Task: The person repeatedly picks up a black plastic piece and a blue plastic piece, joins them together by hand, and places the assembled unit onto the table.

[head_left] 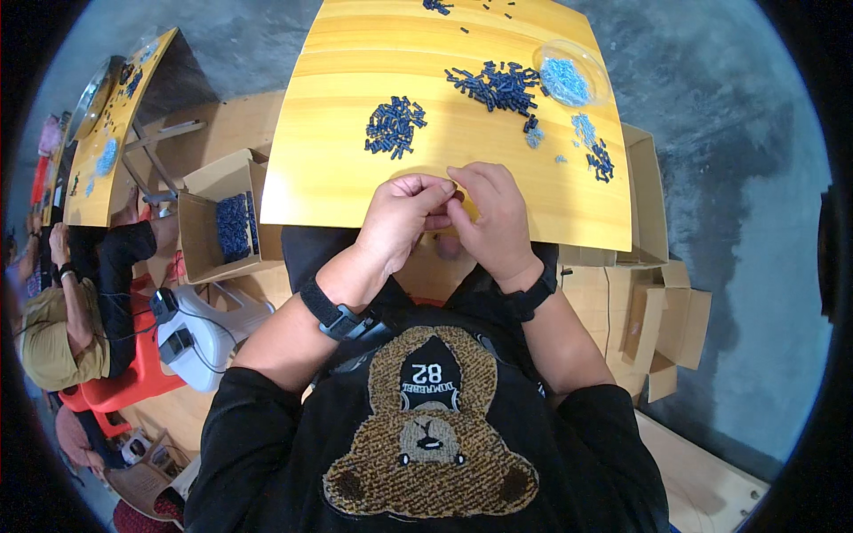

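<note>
My left hand [404, 213] and my right hand [493, 218] meet fingertip to fingertip above the table's near edge. Both are closed in a pinch around a small dark piece [458, 192], mostly hidden by the fingers. Just beyond my left hand lies a pile of short black tube-like pieces [394, 126]. A wider heap of similar black pieces [498, 87] spreads farther back, to the right. Small pale blue-grey parts fill a clear round dish [569, 78] at the far right of the yellow wooden table [329, 178].
Small pale parts [584, 129] and a little black pile [601, 162] sit near the right edge. A cardboard box of dark pieces [218, 222] stands left of the table, beside a white stool [204, 346]. Open cartons [666, 329] stand right. Another person [67, 320] sits at left.
</note>
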### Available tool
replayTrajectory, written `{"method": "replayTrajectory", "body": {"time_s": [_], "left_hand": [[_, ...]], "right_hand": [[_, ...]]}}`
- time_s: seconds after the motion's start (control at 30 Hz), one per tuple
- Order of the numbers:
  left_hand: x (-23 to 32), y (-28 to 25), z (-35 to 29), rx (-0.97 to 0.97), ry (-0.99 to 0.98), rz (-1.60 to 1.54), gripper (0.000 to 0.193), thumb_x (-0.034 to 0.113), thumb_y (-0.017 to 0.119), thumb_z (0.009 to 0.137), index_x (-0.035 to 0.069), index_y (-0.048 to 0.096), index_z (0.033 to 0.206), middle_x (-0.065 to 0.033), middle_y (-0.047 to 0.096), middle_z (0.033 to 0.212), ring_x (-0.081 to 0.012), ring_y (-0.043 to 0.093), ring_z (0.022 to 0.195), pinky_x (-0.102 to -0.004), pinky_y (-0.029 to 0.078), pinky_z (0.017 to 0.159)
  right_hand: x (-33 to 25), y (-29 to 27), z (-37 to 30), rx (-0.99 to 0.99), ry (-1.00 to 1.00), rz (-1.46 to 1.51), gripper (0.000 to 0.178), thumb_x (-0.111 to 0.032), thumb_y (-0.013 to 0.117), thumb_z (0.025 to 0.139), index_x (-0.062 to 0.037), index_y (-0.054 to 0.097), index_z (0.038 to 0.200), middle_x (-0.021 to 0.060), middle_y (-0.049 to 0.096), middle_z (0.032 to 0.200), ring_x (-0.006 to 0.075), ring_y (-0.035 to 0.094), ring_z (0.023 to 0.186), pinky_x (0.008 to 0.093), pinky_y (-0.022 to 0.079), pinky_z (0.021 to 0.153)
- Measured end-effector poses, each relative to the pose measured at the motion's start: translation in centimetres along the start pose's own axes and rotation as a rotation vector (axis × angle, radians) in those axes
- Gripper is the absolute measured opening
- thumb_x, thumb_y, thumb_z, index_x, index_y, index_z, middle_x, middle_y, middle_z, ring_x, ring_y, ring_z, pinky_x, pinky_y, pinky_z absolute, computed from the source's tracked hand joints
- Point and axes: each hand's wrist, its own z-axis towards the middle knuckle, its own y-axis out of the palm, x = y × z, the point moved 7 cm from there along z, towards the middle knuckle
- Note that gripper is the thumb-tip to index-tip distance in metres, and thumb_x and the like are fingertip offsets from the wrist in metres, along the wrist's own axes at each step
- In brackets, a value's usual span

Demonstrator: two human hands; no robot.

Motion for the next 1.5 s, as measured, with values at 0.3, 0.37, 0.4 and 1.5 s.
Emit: {"method": "replayTrajectory", "body": {"time_s": [0.3, 0.37, 0.4, 1.5], "left_hand": [[-2.3, 0.1, -1.3, 0.011, -0.017, 0.028, 0.012, 0.011, 0.055, 0.089, 0.001, 0.061, 0.088, -0.0066, 0.062, 0.078, -0.0123, 0.059, 0.066, -0.0236, 0.05, 0.06], [-2.6, 0.6, -1.8, 0.011, -0.03, 0.023, 0.011, 0.011, 0.056, 0.089, 0.001, 0.061, 0.088, -0.0066, 0.062, 0.077, -0.0121, 0.059, 0.065, -0.0232, 0.05, 0.06], [-2.7, 0.8, -2.0, 0.013, -0.023, 0.018, 0.011, 0.011, 0.056, 0.089, 0.001, 0.061, 0.087, -0.0064, 0.062, 0.077, -0.012, 0.058, 0.065, -0.0232, 0.049, 0.059], [1.6, -6.7, -1.2, 0.194, 0.205, 0.051, 0.01, 0.011, 0.057, 0.089, 0.003, 0.06, 0.093, -0.0091, 0.065, 0.089, -0.0164, 0.063, 0.078, -0.0256, 0.052, 0.071]], "right_hand": [[-1.1, -1.0, -2.0, -0.059, -0.106, -0.15, 0.02, -0.008, 0.064, 0.066, -0.0071, 0.059, 0.085, 0.0061, 0.055, 0.083, 0.0235, 0.053, 0.082, 0.0367, 0.035, 0.077], [-1.0, -1.4, -2.7, -0.041, -0.069, -0.114, 0.02, -0.009, 0.064, 0.066, -0.007, 0.059, 0.086, 0.0063, 0.056, 0.083, 0.0238, 0.053, 0.083, 0.0369, 0.035, 0.077], [-0.8, -1.5, -3.0, -0.027, -0.031, -0.078, 0.021, -0.009, 0.065, 0.066, -0.007, 0.059, 0.086, 0.0064, 0.056, 0.084, 0.0241, 0.053, 0.084, 0.0371, 0.035, 0.078], [2.6, 4.4, 1.5, -0.171, 0.344, 0.289, 0.011, -0.007, 0.06, 0.072, -0.0012, 0.06, 0.082, 0.0138, 0.058, 0.078, 0.0298, 0.056, 0.079, 0.0395, 0.046, 0.071]]}}
